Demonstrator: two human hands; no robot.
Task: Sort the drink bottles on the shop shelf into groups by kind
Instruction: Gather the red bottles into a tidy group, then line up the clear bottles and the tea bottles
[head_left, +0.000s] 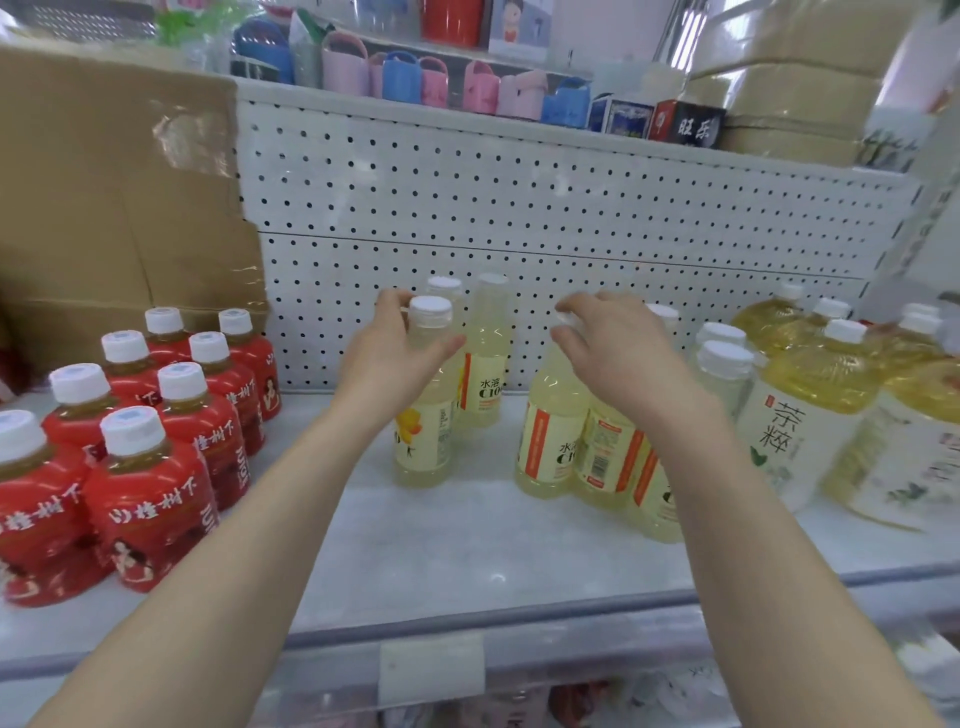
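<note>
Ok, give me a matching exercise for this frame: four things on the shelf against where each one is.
Things:
1. red-label bottles
2. large yellow tea bottles
3. cardboard box
4. pale lemon bottle

Places:
A. right end of the shelf
B. centre, gripped by the left hand
C. front left
D. back left, beside the pegboard

Pairs: 1-C, 2-A, 3-D, 4-B.
</note>
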